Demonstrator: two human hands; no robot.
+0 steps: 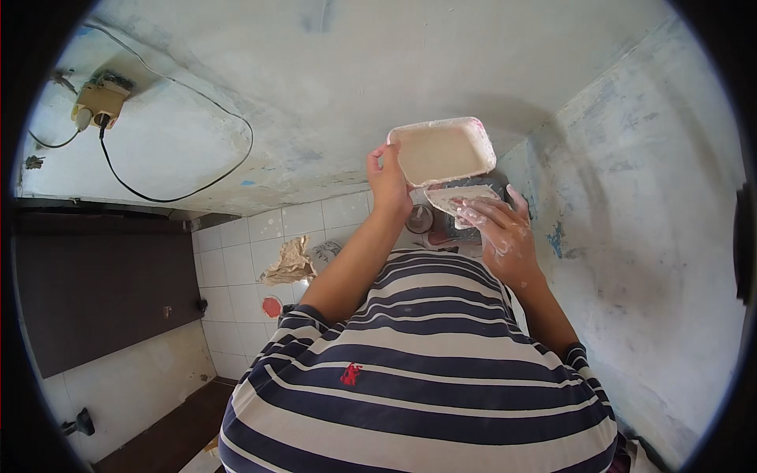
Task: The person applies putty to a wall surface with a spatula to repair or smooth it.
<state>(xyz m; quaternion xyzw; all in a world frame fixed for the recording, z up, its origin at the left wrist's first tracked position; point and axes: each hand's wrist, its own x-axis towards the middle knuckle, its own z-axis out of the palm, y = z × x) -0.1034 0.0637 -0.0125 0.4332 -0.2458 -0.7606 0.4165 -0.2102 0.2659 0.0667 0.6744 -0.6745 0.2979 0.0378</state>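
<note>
My left hand (389, 185) grips a rectangular plastic tub (482, 140) by its left side, in front of the wall. Smooth beige paste covers the inside of the tub, and its rim is smeared with the same stuff. Just below the tub's near edge, my right hand (506, 239) has its fingers round a flat, paste-coated putty scraper (464, 195). White paste is smeared over those fingers too. The scraper's wide edge lies close to the tub's near rim; whether they touch I cannot tell.
Patchy plastered walls (347, 87) meet in a corner to the right. A socket adaptor (101, 98) with plugs and a loose black cable hangs on the left wall. Crumpled brown paper (290, 262) and a round red-topped thing (271, 307) lie on the tiled floor (264, 226). A dark door (102, 284) stands left.
</note>
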